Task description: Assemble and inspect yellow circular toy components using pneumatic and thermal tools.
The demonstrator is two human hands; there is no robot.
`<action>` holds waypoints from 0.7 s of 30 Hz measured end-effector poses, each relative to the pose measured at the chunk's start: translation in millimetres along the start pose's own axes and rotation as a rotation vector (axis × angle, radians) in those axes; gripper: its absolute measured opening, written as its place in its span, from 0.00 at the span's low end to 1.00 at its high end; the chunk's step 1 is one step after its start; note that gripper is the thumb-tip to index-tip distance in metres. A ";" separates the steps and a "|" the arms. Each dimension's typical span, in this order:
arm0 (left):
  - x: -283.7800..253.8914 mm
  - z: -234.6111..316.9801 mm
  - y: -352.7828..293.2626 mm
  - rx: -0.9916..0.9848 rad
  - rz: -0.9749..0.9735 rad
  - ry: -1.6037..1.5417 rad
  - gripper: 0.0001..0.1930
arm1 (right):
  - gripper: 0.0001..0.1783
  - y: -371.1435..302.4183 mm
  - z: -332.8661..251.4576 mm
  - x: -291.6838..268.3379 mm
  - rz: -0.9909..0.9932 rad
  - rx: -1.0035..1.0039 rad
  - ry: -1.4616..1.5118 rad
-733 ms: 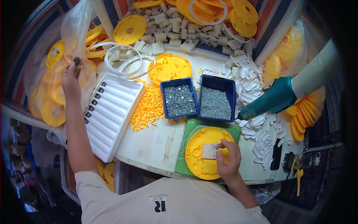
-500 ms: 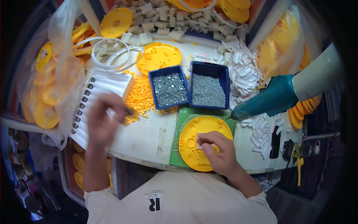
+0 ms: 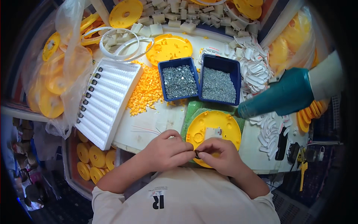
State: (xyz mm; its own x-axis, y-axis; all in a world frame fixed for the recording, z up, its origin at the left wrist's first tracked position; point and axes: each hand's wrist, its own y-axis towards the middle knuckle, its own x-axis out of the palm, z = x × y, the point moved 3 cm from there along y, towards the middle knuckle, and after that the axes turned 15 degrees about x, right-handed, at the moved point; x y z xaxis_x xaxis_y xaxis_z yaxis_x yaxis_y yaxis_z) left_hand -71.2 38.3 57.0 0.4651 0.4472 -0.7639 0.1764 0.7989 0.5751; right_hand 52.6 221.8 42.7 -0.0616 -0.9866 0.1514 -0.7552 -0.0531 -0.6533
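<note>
My left hand (image 3: 167, 151) and my right hand (image 3: 223, 156) meet over the near-left edge of a round yellow plastic disc (image 3: 231, 128). Between their fingertips they pinch a small dark part (image 3: 197, 154), mostly covered by the fingers. Thin red and white wires (image 3: 146, 129) trail leftward from behind my left hand. A white block-shaped piece (image 3: 213, 133) sits on the disc, just beyond my right hand. Under the disc lies a green mat (image 3: 192, 108).
Two blue bins (image 3: 161, 76) of small metal pieces stand beyond the disc. Left are orange clips (image 3: 147, 89) and a white ribbed tray (image 3: 108, 100) edged with dark round parts. A teal power screwdriver (image 3: 278, 95) reaches in from the right, near white plastic pieces (image 3: 269, 136).
My left hand has come from beside the tray to the disc and meets my right hand at the dark part. My right hand has moved off the white piece. The whole view has shifted slightly.
</note>
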 end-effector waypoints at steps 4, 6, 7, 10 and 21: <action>-1.1 -9.4 5.2 -0.153 -0.018 -0.001 0.19 | 0.13 -3.9 -36.2 0.7 0.419 -0.632 -0.778; 1.1 -15.2 4.0 -0.256 -0.021 0.000 0.24 | 0.14 5.2 -38.4 -2.0 0.545 -0.736 -0.898; 4.0 -17.6 2.5 -0.253 -0.013 -0.009 0.24 | 0.13 13.9 -35.5 -3.8 0.574 -0.775 -0.932; 10.7 -23.6 -6.4 -0.331 0.019 -0.038 0.24 | 0.12 29.7 -20.9 -4.9 0.595 -0.785 -0.982; -21.8 -96.3 8.6 -0.414 0.170 0.193 0.19 | 0.13 36.8 -6.7 -4.8 0.569 -0.751 -1.077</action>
State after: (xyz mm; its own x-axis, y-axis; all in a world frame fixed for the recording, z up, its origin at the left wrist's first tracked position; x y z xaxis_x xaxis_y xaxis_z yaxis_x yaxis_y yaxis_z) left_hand -163.4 74.2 50.5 0.2816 0.6205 -0.7319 -0.2660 0.7834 0.5618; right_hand 20.8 225.7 22.9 -0.2082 -0.4979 -0.8419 -0.9773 0.1401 0.1588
